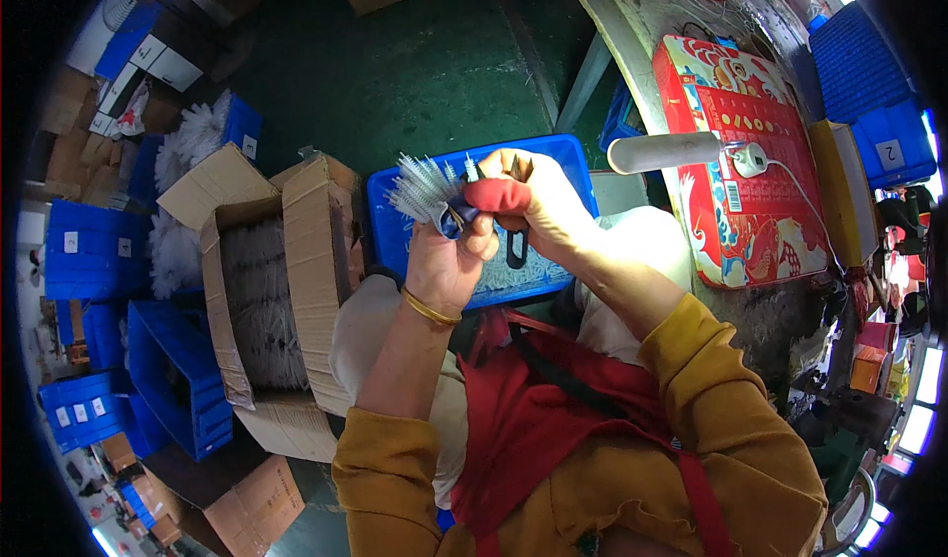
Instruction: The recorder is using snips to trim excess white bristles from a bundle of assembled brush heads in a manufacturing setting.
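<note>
A: Left hand [446, 261]?
B: Fingers curled tight around a bundle of thin bristly brushes [423, 188], held above the blue tray [573, 162].
A: Right hand [541, 206]?
B: Closed on small black-handled snips [515, 246], a red cover [499, 196] over one finger, pressed against the bundle over the same tray.
A: Left of the tray?
B: An open cardboard box [272, 290] packed with more brushes.

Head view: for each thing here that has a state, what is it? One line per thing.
Left hand: closed around a bundle of bristly brush pieces.
Right hand: gripping black-handled snips, red cover on one finger.
Cardboard box: flaps open, packed with pale bristly pieces.
Blue bin under the hands: open, holding loose pieces.
White cylinder: lying on its side, cable plugged in.
</note>
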Demonstrator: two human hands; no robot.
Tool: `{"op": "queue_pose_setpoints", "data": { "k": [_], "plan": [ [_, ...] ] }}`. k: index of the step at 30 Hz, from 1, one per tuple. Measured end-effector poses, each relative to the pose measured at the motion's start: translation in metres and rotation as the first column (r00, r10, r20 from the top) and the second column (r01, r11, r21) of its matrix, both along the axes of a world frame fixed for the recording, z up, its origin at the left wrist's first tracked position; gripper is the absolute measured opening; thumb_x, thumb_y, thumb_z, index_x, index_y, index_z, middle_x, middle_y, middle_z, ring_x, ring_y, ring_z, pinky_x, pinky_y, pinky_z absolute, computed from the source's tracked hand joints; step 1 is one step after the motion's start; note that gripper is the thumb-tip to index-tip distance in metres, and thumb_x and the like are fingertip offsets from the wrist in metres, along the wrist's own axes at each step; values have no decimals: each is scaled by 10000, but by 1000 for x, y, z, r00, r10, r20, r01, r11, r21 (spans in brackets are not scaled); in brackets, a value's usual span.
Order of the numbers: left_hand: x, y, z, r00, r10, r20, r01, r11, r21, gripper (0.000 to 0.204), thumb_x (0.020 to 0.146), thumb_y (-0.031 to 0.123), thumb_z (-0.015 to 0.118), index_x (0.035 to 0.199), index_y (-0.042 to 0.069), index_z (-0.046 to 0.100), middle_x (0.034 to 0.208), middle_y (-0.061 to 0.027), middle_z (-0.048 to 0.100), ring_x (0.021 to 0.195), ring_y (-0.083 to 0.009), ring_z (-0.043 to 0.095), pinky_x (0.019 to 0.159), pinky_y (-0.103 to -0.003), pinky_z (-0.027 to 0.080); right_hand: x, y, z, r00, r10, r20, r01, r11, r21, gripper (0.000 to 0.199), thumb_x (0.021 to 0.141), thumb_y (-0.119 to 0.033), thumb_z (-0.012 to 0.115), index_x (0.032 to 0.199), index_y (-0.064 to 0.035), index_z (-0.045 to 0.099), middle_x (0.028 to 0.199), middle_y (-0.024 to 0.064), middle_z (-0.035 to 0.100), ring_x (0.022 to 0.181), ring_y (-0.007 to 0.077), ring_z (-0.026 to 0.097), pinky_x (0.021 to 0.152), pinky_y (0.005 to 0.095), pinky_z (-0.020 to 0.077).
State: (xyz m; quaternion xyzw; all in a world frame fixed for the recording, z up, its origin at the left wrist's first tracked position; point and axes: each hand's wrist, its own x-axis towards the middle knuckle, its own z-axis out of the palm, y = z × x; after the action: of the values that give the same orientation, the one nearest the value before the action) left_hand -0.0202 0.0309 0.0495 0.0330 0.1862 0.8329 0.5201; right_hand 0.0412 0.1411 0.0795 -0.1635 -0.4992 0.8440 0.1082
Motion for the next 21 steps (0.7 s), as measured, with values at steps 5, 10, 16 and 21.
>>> {"op": "queue_pose_setpoints", "data": {
  "k": [5,10,16,21],
  "plan": [
    [-4,0,-3,999,-2,-47,3,1000,11,230,778,247,469,837,28,510,662,-85,498,503,-114,421,479,-235,345,-6,-2,-11,988,-124,-90,114,987,-111,233,708,-166,632,724,-52,430,627,35,514,451,112,521,432,207,429],
    [-4,7,-5,990,29,-140,-39,997,-64,209,753,224,508,821,26,511,664,-76,509,512,-113,428,483,-239,351,-7,-1,-12,975,-137,-173,96,969,-229,319,673,-258,670,727,-62,423,633,38,513,440,113,516,425,210,431],
    [-3,12,-2,970,143,-198,-175,973,-152,113,784,109,467,867,48,513,665,-57,531,515,-118,485,430,-218,384,-5,11,-7,983,-30,-181,12,995,-100,179,734,-170,571,743,-39,449,612,42,517,456,95,513,427,206,435],
    [2,11,10,906,255,-339,-346,907,-241,110,773,42,452,855,7,517,626,-70,529,490,-130,497,420,-229,405,-3,19,-5,996,6,-85,-2,999,52,253,686,-238,624,790,-56,482,645,-10,504,489,26,414,416,145,296]
  ]
}}
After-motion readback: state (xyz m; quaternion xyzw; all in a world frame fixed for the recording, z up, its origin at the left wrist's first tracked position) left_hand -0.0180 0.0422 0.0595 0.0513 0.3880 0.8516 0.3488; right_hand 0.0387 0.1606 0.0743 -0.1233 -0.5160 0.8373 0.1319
